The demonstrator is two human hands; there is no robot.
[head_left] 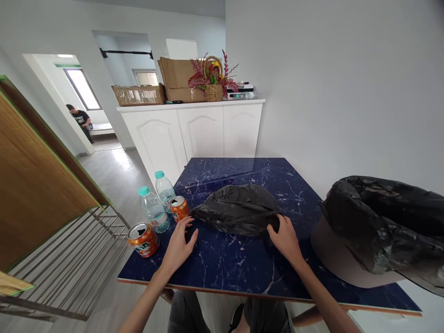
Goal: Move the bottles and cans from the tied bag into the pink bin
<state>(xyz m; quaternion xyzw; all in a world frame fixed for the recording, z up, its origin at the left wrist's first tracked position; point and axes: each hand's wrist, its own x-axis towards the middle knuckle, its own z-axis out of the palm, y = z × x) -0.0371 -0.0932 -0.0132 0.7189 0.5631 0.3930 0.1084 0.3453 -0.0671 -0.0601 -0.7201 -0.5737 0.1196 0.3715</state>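
"What's on the counter, from the left?"

"Two orange cans and two teal-capped bottles. The front bottle partly covers the other; the farther can's base is partly hidden by the left hand."

"That hand's fingers?"

"Released, beside that can. Whether they touch the bag, I can't tell."

"Where's the bag?"

"Just one, black, lying mid-counter. The right hand has its fingers grasping its right end, some tips lost in folds."

"Farthest right?"

"One bin, black-lined, cut off by the frame."
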